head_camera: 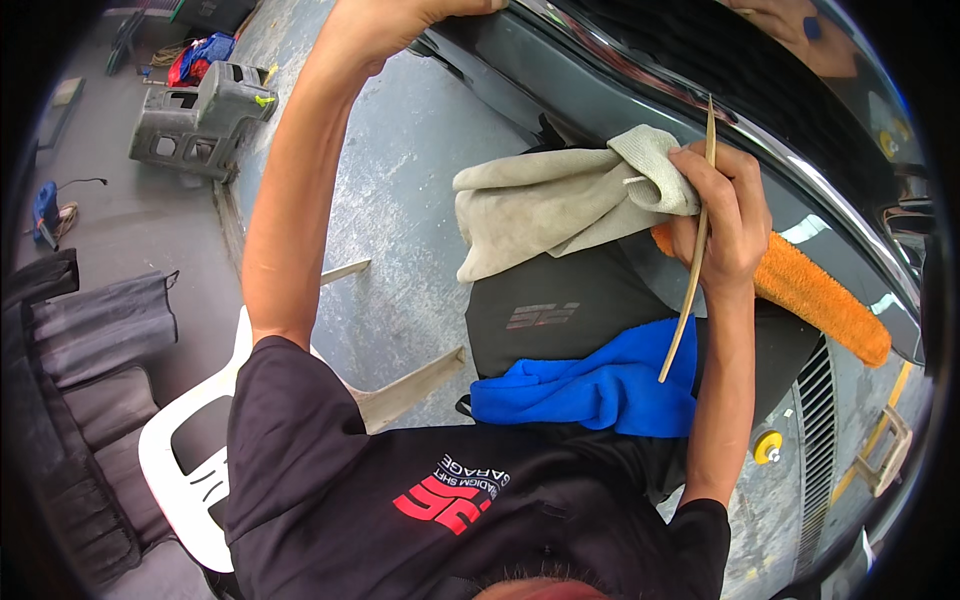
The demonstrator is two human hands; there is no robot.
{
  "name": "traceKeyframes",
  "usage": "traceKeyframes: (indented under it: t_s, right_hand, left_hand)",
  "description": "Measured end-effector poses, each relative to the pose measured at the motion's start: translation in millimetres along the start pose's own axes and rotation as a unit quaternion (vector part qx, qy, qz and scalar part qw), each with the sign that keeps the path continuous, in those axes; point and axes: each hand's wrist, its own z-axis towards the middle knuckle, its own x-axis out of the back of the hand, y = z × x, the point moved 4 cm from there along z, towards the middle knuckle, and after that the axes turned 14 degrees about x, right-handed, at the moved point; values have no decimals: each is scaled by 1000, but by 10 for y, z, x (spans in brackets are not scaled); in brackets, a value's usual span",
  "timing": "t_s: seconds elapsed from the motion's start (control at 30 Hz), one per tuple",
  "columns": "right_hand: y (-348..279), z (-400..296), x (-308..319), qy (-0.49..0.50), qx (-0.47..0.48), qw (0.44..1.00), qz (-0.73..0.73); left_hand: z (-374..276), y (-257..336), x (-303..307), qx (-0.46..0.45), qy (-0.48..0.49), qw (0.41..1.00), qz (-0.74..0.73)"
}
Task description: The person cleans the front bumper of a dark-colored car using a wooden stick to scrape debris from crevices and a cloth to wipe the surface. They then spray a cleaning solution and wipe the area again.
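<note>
My right hand (724, 202) holds a bunched light grey cloth (540, 195) and a thin, curved wooden stick (697, 270), pointed at its upper end. The cloth hangs toward the left over my dark-clad leg. Behind the right wrist extends a fluffy orange microfibre cloth (825, 300). A blue cloth (585, 382) lies across my lap. At the top edge, my left hand (397, 26) is by the dark, glossy car body panel (517, 67); most of its fingers are cut off, so its grip is unclear. Bright trim (787, 150) runs along the car.
White plastic chair (157, 442) at lower left; grey plastic step stool (202, 112) at upper left. Dark fabric pieces (105, 322) lie on the left floor. A yellow round pad (768, 447) sits near a floor drain grate (816, 435) at right, with another stool-like object (885, 454) beyond.
</note>
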Motion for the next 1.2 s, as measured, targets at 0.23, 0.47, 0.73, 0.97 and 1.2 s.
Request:
traceKeyframes:
  t_s: [0.23,0.47,0.73,0.97,1.2]
  right_hand:
    - [-7,6,0,4,-5,1000,4]
    - [-4,8,6,-4,1,1000,-1]
    - [-7,-8,-6,1,-10,1000,8]
    - [-8,-17,17,-3,-22,1000,2]
    - [3,15,12,1,-6,1000,4]
  left_hand:
    - [-40,-39,-81,26,3,999,-46]
    - [-41,-54,-73,26,-9,998,-62]
    - [-54,-104,-110,7,0,998,-67]
    - [-42,-154,-142,-12,1,996,-91]
    - [-143,-294,-313,-28,62,976,-208]
